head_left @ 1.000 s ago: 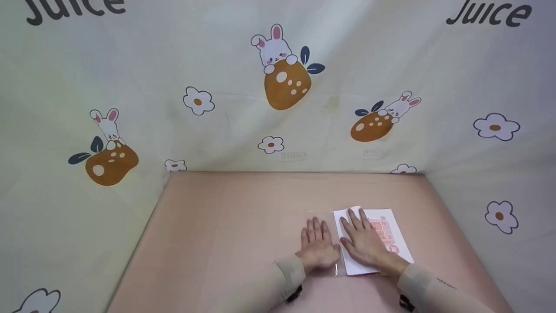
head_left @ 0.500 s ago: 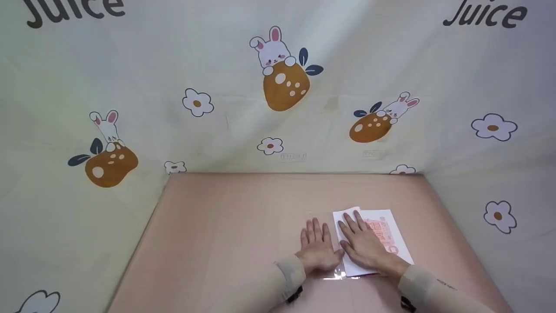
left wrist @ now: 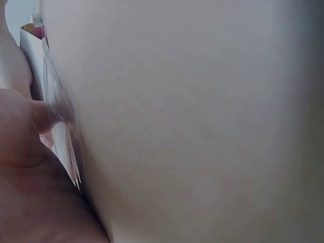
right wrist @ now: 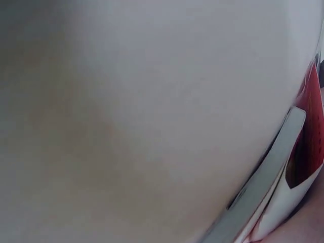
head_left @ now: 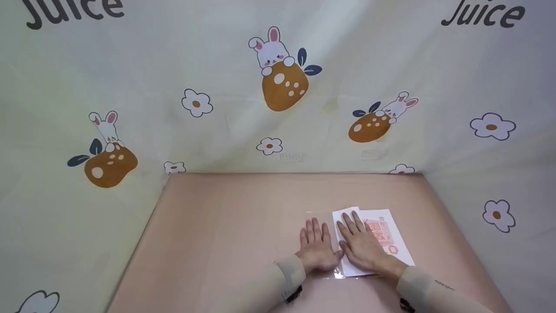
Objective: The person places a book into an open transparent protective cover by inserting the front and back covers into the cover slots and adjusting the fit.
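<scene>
The booklet [head_left: 393, 237] lies flat on the bench [head_left: 234, 217], nearer the right edge than the left and well short of the back edge. Its page is white with red print [head_left: 381, 230]; a narrow white flap [head_left: 350, 268] runs along its left side, with clear film [head_left: 338, 274] beyond. The right wrist view shows red between its raised leaves. The right hand [head_left: 362, 248] presses flat on flap and page, fingers straight, its grip released. The left hand [head_left: 319, 250] rests palm down on the film, grip likewise released, the thumbs nearly meeting. Compared with a second ago, the right hand is slightly further left, the left thumb reaches out more, and the film's gleam is broader. Behind the bench's back edge hangs cloth [head_left: 226, 65] printed with rabbits and flowers
</scene>
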Available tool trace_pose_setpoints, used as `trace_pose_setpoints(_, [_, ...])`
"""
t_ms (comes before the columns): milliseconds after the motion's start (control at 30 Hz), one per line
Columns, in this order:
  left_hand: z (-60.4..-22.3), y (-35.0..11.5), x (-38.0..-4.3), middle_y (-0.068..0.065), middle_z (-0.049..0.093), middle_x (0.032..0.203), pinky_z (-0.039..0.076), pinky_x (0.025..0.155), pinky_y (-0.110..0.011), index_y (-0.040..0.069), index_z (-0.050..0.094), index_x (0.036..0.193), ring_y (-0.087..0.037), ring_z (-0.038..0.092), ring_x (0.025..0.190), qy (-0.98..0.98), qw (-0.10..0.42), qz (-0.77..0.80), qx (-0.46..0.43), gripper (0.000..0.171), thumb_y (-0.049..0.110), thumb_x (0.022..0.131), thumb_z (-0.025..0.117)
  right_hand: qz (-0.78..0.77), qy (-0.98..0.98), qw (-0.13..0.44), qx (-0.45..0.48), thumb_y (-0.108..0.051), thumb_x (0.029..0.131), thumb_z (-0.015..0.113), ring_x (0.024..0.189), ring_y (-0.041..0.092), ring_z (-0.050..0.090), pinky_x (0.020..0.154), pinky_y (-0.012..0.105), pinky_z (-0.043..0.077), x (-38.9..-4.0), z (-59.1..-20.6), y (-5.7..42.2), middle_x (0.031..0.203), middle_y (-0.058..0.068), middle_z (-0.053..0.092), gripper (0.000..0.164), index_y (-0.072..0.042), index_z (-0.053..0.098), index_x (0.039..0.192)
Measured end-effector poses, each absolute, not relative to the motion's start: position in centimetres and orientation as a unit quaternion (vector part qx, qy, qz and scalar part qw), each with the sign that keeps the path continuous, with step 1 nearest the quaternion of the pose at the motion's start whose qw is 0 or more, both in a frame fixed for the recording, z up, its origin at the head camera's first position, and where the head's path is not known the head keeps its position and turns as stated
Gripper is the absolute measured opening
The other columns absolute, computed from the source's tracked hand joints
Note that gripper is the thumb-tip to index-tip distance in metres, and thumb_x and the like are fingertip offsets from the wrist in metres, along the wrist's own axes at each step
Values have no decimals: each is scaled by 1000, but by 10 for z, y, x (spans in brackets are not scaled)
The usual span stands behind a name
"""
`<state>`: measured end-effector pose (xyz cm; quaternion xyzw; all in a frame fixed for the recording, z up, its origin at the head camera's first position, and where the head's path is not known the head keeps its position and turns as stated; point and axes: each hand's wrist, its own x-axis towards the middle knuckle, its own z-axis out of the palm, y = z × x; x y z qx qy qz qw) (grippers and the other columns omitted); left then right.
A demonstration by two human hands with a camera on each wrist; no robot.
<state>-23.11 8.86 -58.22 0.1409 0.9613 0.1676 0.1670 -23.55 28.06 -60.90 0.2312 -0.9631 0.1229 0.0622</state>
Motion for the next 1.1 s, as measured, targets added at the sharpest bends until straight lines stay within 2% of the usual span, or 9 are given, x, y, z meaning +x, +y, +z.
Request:
trace_pose_setpoints(167, [-582, 90, -231, -22, -1, 191, 7, 146, -58, 8, 17, 180, -41, -2, 179, 962, 171, 162, 142, 99, 69, 108, 47, 143, -951, 93, 257, -22, 108, 62, 162, 62, 36, 124, 88, 30, -237, -617, 287, 171, 33, 49, 57, 4, 58, 158])
trace_pose_setpoints(367, [-581, 89, -232, -21, -2, 191, 6, 146, -57, 9, 17, 181, -40, -3, 179, 959, 181, 162, 143, 101, 69, 107, 51, 138, -953, 101, 251, -24, 109, 61, 162, 62, 36, 124, 87, 31, -237, -621, 287, 173, 32, 46, 57, 3, 56, 160])
trace_pose_setpoints(533, [-579, 88, -233, -21, -5, 191, 3, 146, -58, 10, 14, 181, -40, -7, 179, 957, 190, 160, 148, 92, 54, 108, 48, 124, -957, 90, 246, -21, 109, 62, 162, 63, 36, 125, 86, 31, -235, -615, 283, 173, 34, 45, 56, 5, 57, 159])
trace_pose_setpoints(633, [-580, 87, -234, -21, -6, 191, 2, 145, -59, 10, 15, 181, -41, -8, 179, 955, 193, 166, 153, 90, 45, 105, 46, 96, -965, 66, 235, -23, 111, 58, 166, 60, 32, 128, 83, 31, -234, -610, 281, 176, 32, 42, 57, 3, 54, 162])
trace_pose_setpoints(767, [-579, 85, -236, -22, -7, 190, -1, 145, -59, 11, 15, 181, -41, -10, 179, 949, 199, 189, 157, 89, 41, 102, 44, 83, -970, 49, 225, -25, 113, 56, 169, 58, 29, 131, 81, 30, -234, -608, 279, 178, 30, 39, 58, 2, 51, 164])
trace_pose_setpoints(933, [-580, 84, -236, -22, -8, 190, -1, 145, -60, 13, 15, 181, -42, -10, 179, 947, 201, 190, 164, 84, 45, 107, 38, 73, -963, 68, 250, -25, 112, 57, 167, 57, 33, 128, 83, 32, -233, -608, 277, 177, 27, 43, 58, 2, 53, 163])
trace_pose_setpoints(1100, [-582, 85, -233, -22, -7, 190, 1, 145, -60, 17, 15, 182, -42, -9, 179, 952, 197, 160, 169, 85, 58, 111, 38, 63, -960, 72, 262, -27, 112, 57, 168, 55, 34, 128, 83, 33, -232, -606, 275, 178, 25, 43, 60, 2, 52, 164])
